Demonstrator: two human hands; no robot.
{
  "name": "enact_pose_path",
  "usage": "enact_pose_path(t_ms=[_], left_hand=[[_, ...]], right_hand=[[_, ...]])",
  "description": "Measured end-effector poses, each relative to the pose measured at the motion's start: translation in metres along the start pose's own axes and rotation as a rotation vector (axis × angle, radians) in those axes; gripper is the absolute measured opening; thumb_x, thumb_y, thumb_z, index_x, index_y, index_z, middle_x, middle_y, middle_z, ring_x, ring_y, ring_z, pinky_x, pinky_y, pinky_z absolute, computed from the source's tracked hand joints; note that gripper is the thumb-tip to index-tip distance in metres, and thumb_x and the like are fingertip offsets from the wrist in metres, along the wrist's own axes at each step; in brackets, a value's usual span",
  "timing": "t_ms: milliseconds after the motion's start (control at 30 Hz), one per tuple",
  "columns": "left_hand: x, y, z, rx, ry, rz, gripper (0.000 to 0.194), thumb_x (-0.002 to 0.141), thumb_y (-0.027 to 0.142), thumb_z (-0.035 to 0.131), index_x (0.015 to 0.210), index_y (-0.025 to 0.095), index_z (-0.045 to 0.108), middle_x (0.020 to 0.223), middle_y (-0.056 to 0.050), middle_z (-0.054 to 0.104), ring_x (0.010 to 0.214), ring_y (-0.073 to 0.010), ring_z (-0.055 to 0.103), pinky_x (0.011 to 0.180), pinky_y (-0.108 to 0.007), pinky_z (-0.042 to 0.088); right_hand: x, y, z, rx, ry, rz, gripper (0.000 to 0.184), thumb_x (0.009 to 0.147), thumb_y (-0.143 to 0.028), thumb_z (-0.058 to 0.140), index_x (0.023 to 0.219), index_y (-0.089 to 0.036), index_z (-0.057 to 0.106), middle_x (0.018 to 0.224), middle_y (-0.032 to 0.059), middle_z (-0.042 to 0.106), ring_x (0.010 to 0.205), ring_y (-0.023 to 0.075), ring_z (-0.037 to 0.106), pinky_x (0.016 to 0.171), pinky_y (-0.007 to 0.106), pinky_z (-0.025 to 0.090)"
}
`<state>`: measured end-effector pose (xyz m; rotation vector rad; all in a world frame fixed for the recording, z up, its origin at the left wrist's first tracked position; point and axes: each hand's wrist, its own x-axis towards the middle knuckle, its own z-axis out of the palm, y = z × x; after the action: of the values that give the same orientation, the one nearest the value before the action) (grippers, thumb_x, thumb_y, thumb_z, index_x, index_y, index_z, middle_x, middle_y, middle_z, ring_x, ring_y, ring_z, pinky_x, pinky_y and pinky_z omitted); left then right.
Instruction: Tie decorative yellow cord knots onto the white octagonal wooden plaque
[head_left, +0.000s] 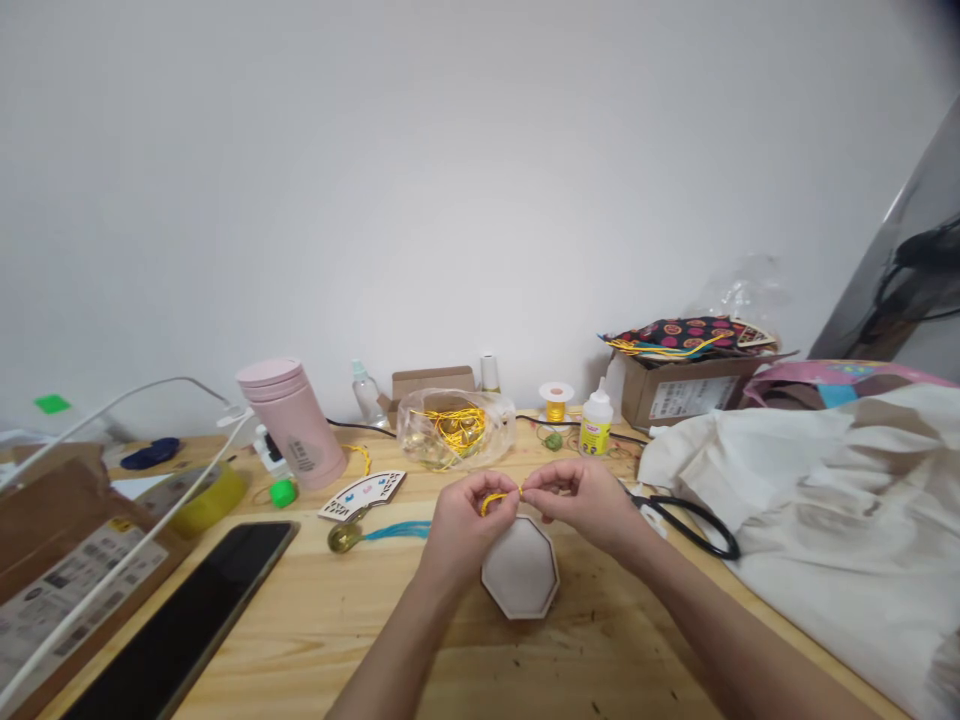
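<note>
Between my two hands a short yellow cord [493,500] is pinched just above an octagonal plaque [520,572] with a pale face and dark rim. My left hand [471,522] has its thumb and fingertips closed on the cord. The fingertips of my right hand [577,502] meet them and pinch the cord's other part. Whether the cord is attached to the plaque is hidden by my fingers. Left of my left hand lies a fan-shaped piece [365,496] with a brass-coloured disc [344,538] and a blue tassel [397,530].
At the back stand a pink tumbler [296,425], a plastic bag of yellow cords [457,430], a thread spool [555,402] and a glue bottle [596,422]. A phone [187,610] and carton [67,580] lie left. White cloth [832,520] and a box [675,390] occupy the right.
</note>
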<state>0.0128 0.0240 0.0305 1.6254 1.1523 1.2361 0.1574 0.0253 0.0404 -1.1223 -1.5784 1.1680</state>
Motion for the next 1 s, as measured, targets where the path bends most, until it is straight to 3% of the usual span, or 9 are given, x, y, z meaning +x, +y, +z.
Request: enact_pose_path(t_ms=[200, 467, 700, 867, 1000], left_hand=[[-0.001, 0.0, 0.001, 0.0, -0.015, 0.009, 0.007, 0.061, 0.02, 0.056, 0.062, 0.014, 0.059, 0.06, -0.001, 0.059, 0.057, -0.0118, 0.051, 0.052, -0.02, 0.04], [-0.001, -0.001, 0.001, 0.026, -0.019, 0.036, 0.005, 0.063, 0.018, 0.055, 0.064, 0.014, 0.059, 0.063, -0.001, 0.06, 0.06, -0.0128, 0.054, 0.056, -0.02, 0.042], [-0.002, 0.008, 0.002, -0.087, 0.034, -0.015, 0.007, 0.06, 0.019, 0.06, 0.064, 0.014, 0.062, 0.065, -0.002, 0.064, 0.063, -0.0143, 0.056, 0.059, -0.021, 0.044], [-0.005, 0.015, 0.0, -0.237, 0.004, -0.092, 0.009, 0.06, 0.022, 0.061, 0.065, 0.014, 0.062, 0.065, -0.001, 0.064, 0.063, -0.0121, 0.055, 0.059, -0.02, 0.042], [-0.005, 0.014, -0.001, -0.333, -0.053, -0.156, 0.011, 0.062, 0.024, 0.06, 0.064, 0.013, 0.06, 0.055, 0.001, 0.058, 0.046, -0.0055, 0.044, 0.044, -0.016, 0.033]], right_hand=[[0.0, 0.0, -0.002, -0.057, -0.008, -0.007, 0.012, 0.059, -0.024, 0.056, 0.061, -0.013, 0.061, 0.052, -0.0013, 0.057, 0.044, 0.0065, 0.048, 0.044, 0.017, 0.039], [-0.005, 0.007, 0.008, -0.391, 0.241, -0.259, 0.008, 0.06, -0.018, 0.052, 0.059, -0.017, 0.059, 0.047, -0.0028, 0.053, 0.041, 0.006, 0.043, 0.04, 0.015, 0.033], [-0.008, 0.008, 0.012, -0.518, 0.413, -0.461, 0.008, 0.063, -0.019, 0.051, 0.062, -0.018, 0.059, 0.046, -0.0022, 0.055, 0.04, 0.0077, 0.046, 0.046, 0.019, 0.039], [-0.011, 0.005, 0.01, -0.569, 0.4, -0.68, 0.011, 0.069, -0.016, 0.047, 0.067, -0.02, 0.057, 0.06, 0.0001, 0.062, 0.054, 0.0096, 0.053, 0.056, 0.021, 0.041], [-0.011, 0.005, 0.009, -0.605, 0.372, -0.784, 0.013, 0.07, -0.012, 0.046, 0.068, -0.02, 0.056, 0.066, 0.0001, 0.063, 0.061, 0.0095, 0.055, 0.059, 0.02, 0.041]])
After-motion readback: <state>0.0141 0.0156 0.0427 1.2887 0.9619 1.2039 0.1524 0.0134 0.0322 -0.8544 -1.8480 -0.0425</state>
